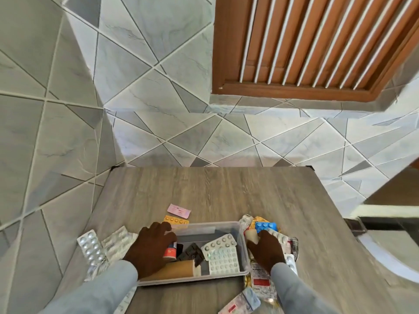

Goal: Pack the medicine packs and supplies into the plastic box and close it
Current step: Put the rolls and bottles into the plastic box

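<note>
A clear plastic box stands open near the table's front edge, holding white and silver blister packs, dark packs and a brown roll. My left hand reaches over the box's left end, fingers curled around a small red-labelled bottle. My right hand rests on a heap of packs beside the box's right wall, fingers bent over white packs; a blue blister pack lies just beyond it. No lid is in view.
Silver blister packs lie left of the box, an orange strip and a pink sachet behind it, more packets at the front. The wooden table meets a tiled wall; its right edge drops off.
</note>
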`<control>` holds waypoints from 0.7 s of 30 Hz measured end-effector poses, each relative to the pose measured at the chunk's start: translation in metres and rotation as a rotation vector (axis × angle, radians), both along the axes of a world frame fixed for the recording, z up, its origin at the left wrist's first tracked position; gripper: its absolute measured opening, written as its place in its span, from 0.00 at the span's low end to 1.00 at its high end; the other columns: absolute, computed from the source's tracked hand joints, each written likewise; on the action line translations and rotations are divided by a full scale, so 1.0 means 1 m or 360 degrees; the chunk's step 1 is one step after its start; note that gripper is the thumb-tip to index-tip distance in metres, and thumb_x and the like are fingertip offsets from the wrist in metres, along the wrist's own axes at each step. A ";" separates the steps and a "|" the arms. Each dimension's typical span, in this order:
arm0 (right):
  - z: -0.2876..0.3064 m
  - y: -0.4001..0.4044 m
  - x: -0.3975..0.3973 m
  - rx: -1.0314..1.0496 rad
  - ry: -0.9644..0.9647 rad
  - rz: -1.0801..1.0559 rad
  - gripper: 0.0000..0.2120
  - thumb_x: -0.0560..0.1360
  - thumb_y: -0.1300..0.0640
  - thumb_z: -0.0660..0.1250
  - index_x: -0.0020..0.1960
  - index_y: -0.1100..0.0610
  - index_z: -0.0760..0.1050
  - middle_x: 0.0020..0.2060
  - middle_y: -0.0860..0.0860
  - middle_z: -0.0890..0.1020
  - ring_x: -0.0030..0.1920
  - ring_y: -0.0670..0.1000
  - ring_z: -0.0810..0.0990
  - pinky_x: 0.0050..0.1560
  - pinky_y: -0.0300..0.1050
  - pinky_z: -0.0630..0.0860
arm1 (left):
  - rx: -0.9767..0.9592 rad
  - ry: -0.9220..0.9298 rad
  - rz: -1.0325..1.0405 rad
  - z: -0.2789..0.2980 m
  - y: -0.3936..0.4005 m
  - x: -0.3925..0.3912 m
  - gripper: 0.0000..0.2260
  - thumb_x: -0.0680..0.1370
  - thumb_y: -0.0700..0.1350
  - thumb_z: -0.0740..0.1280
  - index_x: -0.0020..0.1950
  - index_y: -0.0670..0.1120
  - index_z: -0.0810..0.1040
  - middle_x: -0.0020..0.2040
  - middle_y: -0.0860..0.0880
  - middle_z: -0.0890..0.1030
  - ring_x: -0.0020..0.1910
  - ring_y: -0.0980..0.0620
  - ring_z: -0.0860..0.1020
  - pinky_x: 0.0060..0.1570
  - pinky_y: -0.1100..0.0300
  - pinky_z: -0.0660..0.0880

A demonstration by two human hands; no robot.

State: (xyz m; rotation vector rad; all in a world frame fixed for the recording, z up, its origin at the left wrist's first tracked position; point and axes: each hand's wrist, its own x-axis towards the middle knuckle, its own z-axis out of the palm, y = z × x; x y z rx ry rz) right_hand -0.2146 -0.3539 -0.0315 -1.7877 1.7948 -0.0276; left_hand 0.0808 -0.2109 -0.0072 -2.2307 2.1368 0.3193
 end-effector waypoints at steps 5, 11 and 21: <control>0.010 -0.004 0.012 -0.0167 0.0015 -0.0054 0.25 0.69 0.40 0.67 0.55 0.59 0.76 0.53 0.58 0.83 0.55 0.60 0.80 0.54 0.49 0.76 | -0.0017 0.0057 0.0126 0.006 0.007 0.016 0.18 0.70 0.56 0.68 0.60 0.57 0.72 0.61 0.55 0.73 0.61 0.51 0.71 0.59 0.55 0.66; 0.043 0.009 0.045 -0.0850 0.0049 0.0028 0.20 0.70 0.48 0.70 0.56 0.59 0.75 0.50 0.59 0.79 0.53 0.62 0.75 0.52 0.54 0.73 | -0.0095 0.0253 0.0246 0.006 0.017 0.032 0.18 0.71 0.58 0.67 0.59 0.57 0.72 0.59 0.55 0.74 0.59 0.54 0.71 0.59 0.58 0.66; 0.030 0.014 0.056 -0.0493 0.0251 -0.0040 0.21 0.71 0.43 0.67 0.56 0.57 0.74 0.54 0.57 0.80 0.56 0.60 0.77 0.55 0.53 0.76 | -0.0107 0.0123 0.0120 -0.003 0.024 0.049 0.16 0.65 0.56 0.70 0.51 0.57 0.74 0.49 0.54 0.79 0.49 0.51 0.77 0.46 0.54 0.74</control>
